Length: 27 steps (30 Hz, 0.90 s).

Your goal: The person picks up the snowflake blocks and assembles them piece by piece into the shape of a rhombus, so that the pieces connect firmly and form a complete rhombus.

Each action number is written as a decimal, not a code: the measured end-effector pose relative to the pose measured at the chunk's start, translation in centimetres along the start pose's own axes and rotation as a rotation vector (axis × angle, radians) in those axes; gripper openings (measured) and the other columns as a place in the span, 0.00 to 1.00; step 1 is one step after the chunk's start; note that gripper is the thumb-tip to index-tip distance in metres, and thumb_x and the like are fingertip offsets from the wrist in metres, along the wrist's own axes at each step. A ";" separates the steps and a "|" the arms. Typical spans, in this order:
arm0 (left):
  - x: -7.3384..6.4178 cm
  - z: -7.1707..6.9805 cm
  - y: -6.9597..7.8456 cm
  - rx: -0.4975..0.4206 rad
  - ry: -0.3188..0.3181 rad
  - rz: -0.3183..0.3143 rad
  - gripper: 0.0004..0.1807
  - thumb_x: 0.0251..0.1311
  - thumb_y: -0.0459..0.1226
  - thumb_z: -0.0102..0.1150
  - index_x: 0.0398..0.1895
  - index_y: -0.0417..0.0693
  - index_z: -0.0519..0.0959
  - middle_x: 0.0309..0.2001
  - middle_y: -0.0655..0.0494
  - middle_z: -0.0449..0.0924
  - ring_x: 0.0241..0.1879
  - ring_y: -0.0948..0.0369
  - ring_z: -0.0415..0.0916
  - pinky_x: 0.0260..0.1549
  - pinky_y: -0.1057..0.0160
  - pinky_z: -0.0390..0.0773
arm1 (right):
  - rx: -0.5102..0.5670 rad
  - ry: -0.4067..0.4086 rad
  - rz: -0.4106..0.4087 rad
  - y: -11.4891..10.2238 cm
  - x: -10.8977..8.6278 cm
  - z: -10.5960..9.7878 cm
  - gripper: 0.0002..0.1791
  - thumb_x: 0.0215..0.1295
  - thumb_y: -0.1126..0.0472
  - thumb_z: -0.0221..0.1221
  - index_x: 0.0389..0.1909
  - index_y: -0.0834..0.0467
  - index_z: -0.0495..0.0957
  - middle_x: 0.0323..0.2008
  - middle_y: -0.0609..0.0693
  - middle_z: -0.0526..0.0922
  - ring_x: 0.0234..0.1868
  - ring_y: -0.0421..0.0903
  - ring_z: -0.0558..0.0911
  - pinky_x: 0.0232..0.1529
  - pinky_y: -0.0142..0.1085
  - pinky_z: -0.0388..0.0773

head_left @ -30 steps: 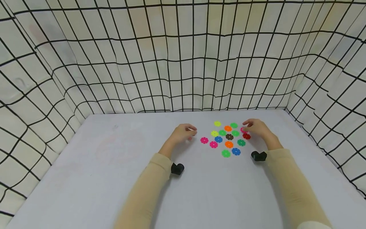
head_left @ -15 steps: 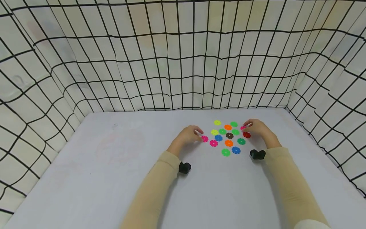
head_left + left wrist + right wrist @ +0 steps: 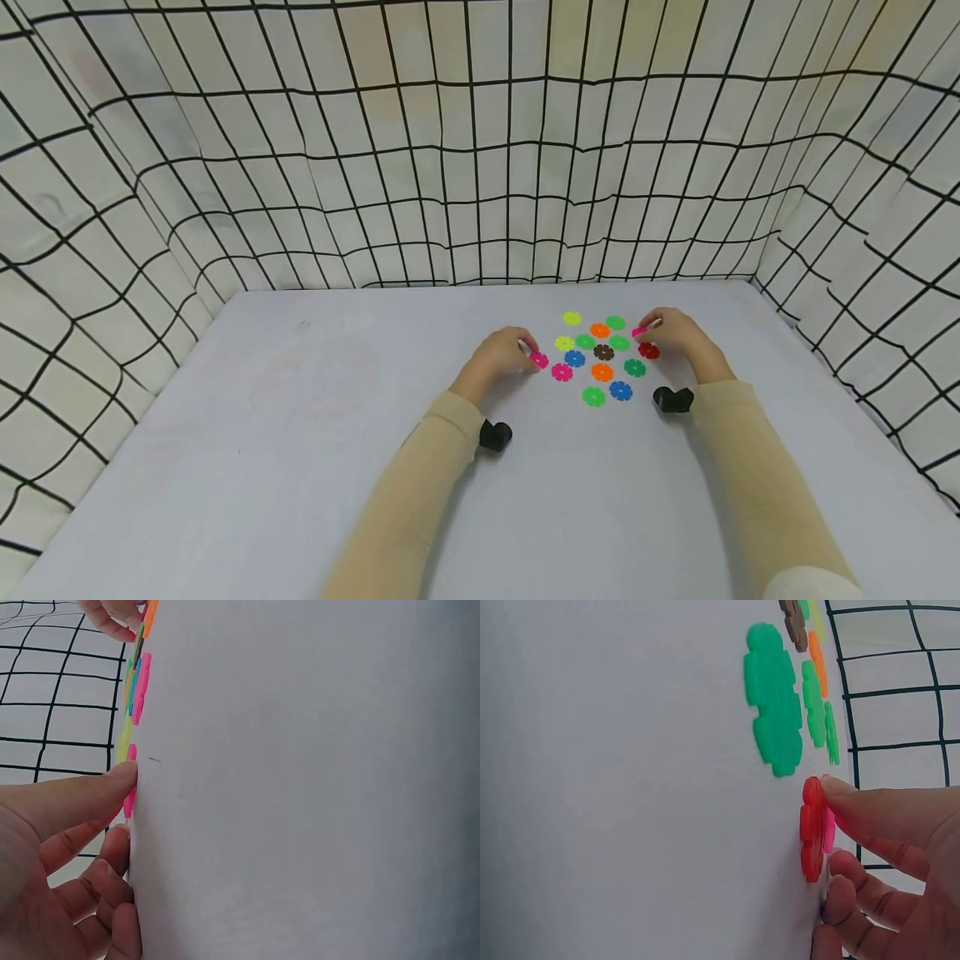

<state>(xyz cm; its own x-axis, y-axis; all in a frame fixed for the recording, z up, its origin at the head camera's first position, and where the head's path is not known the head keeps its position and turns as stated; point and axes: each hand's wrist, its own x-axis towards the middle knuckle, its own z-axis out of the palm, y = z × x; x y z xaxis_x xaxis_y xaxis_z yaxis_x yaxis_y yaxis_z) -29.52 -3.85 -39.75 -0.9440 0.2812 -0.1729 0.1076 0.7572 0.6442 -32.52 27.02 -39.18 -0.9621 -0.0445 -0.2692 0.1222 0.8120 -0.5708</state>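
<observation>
Notched plastic interlocking discs in several colours lie flat on the white table. In the head view my left hand [image 3: 507, 352] has thumb and index finger at the edges of the leftmost pink disc [image 3: 538, 360]; the left wrist view shows the thumb tip against this pink disc [image 3: 130, 802]. On the far right, my right hand [image 3: 672, 331] pinches another pink disc [image 3: 638, 332] between thumb and fingers. A red disc [image 3: 648, 351] lies just below that hand, and it partly covers the pink disc [image 3: 829, 829] in the right wrist view.
Between the hands are a brown disc [image 3: 603, 352], a blue disc [image 3: 574, 358], an orange disc [image 3: 602, 372], a yellow disc [image 3: 572, 318] and several green ones. White walls with a black grid [image 3: 480, 175] enclose the table [image 3: 300, 458] at the back and sides.
My left hand has moved right to the leftmost pink disc and its thumb and finger have come onto it. The right hand has stayed at its pink disc, which now appears more tilted.
</observation>
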 end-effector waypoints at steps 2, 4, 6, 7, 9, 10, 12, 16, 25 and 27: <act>0.0 0.0 0.0 0.002 -0.003 0.001 0.15 0.60 0.34 0.72 0.49 0.46 0.83 0.41 0.51 0.78 0.41 0.56 0.74 0.46 0.57 0.75 | 0.002 -0.003 -0.008 0.0 0.1 0.0 0.22 0.73 0.59 0.61 0.59 0.69 0.72 0.60 0.71 0.71 0.56 0.65 0.71 0.62 0.59 0.70; 0.0 0.1 0.1 -0.002 -0.008 0.002 0.15 0.60 0.34 0.72 0.49 0.45 0.83 0.41 0.51 0.78 0.40 0.56 0.73 0.45 0.57 0.75 | 0.004 -0.004 -0.017 0.0 0.2 0.0 0.22 0.73 0.59 0.61 0.59 0.69 0.72 0.60 0.71 0.71 0.56 0.65 0.72 0.61 0.59 0.70; 0.0 0.1 0.2 -0.013 -0.013 0.005 0.14 0.60 0.33 0.72 0.48 0.43 0.82 0.41 0.50 0.78 0.40 0.56 0.73 0.44 0.58 0.75 | 0.003 -0.006 -0.028 0.0 0.2 0.0 0.22 0.72 0.60 0.61 0.59 0.70 0.71 0.59 0.71 0.71 0.55 0.65 0.72 0.61 0.59 0.70; 0.0 0.1 0.3 -0.016 -0.015 0.007 0.14 0.59 0.32 0.71 0.49 0.43 0.82 0.42 0.50 0.78 0.40 0.56 0.73 0.44 0.58 0.76 | 0.003 -0.007 -0.031 -0.1 0.3 0.0 0.22 0.72 0.60 0.61 0.59 0.70 0.71 0.59 0.71 0.71 0.56 0.65 0.72 0.61 0.59 0.70; 0.1 0.1 0.4 -0.031 -0.022 0.009 0.15 0.59 0.31 0.71 0.50 0.42 0.82 0.43 0.50 0.79 0.40 0.56 0.73 0.45 0.58 0.76 | 0.005 -0.008 -0.028 -0.1 0.4 0.1 0.22 0.72 0.60 0.61 0.59 0.70 0.70 0.59 0.71 0.71 0.56 0.66 0.72 0.62 0.59 0.70; 0.0 0.1 0.5 -0.035 -0.025 0.009 0.16 0.59 0.30 0.71 0.51 0.43 0.82 0.44 0.49 0.79 0.41 0.56 0.74 0.46 0.57 0.76 | 0.005 -0.009 -0.026 -0.1 0.4 0.1 0.22 0.73 0.61 0.61 0.59 0.70 0.70 0.59 0.71 0.71 0.57 0.66 0.72 0.63 0.59 0.70; 0.0 0.1 0.6 -0.031 -0.033 0.006 0.19 0.59 0.29 0.70 0.54 0.44 0.82 0.46 0.48 0.79 0.42 0.55 0.74 0.47 0.57 0.77 | 0.009 -0.007 -0.022 -0.2 0.5 0.2 0.22 0.72 0.61 0.61 0.59 0.70 0.70 0.59 0.71 0.71 0.57 0.66 0.72 0.63 0.59 0.69; 0.1 0.1 1.0 0.005 -0.050 0.006 0.20 0.61 0.28 0.67 0.57 0.47 0.82 0.53 0.47 0.79 0.47 0.53 0.75 0.51 0.54 0.77 | 0.016 -0.002 -0.030 -0.2 0.6 0.1 0.21 0.72 0.62 0.61 0.59 0.70 0.70 0.59 0.71 0.71 0.57 0.66 0.72 0.64 0.59 0.69; 0.2 0.4 1.3 0.084 -0.047 0.019 0.16 0.62 0.35 0.69 0.52 0.43 0.82 0.56 0.47 0.79 0.55 0.52 0.73 0.56 0.54 0.74 | 0.016 0.001 -0.052 0.0 0.4 0.3 0.22 0.72 0.62 0.61 0.59 0.70 0.70 0.59 0.72 0.71 0.58 0.67 0.72 0.63 0.59 0.70; 0.2 0.4 1.3 0.079 -0.041 0.018 0.15 0.61 0.34 0.70 0.50 0.42 0.82 0.52 0.48 0.79 0.51 0.53 0.73 0.53 0.55 0.75 | 0.018 0.007 -0.059 0.0 0.4 0.3 0.22 0.72 0.62 0.61 0.59 0.70 0.70 0.59 0.72 0.71 0.57 0.67 0.72 0.63 0.58 0.70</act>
<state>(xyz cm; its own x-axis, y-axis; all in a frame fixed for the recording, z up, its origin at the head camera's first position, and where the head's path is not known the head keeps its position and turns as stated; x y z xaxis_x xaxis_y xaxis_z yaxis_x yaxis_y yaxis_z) -29.48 -2.52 -39.24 -0.9282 0.3179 -0.1935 0.1501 0.7956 0.5870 -32.82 26.83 -39.54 -0.9693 -0.0879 -0.2296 0.0697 0.7975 -0.5992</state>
